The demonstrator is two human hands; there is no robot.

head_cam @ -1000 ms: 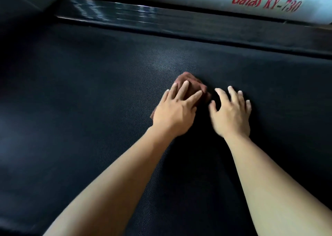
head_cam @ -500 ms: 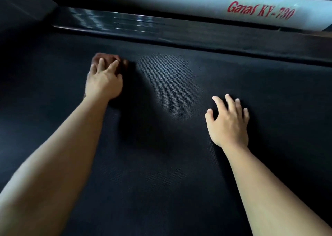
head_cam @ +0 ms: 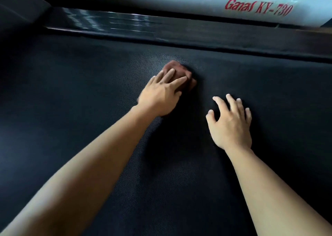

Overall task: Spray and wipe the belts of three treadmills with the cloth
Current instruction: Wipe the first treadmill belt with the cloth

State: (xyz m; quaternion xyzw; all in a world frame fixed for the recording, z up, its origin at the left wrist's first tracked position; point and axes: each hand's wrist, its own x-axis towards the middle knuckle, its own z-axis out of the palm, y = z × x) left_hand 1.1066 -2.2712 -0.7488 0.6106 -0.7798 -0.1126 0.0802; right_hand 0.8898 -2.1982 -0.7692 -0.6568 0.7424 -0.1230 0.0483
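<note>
Press flat through left hand (head_cam: 159, 94), fingers straight atop the brown cloth (head_cam: 177, 66) on the belt (head_cam: 71, 128); sweep in overlapping passes (edge to edge). Brace with right hand (head_cam: 231, 126), fingers spread, holding nothing.

Belt (head_cam: 89, 110) you wipe: black, fine diagonal weave all over. Your cloth (head_cam: 177, 69): reddish brown, plain. Rail (head_cam: 125, 23) along far edge of belt: glossy black, pale light streaks. Housing (head_cam: 161, 0) behind rail: pale bluish white, red lettering (head_cam: 258, 8).
</note>
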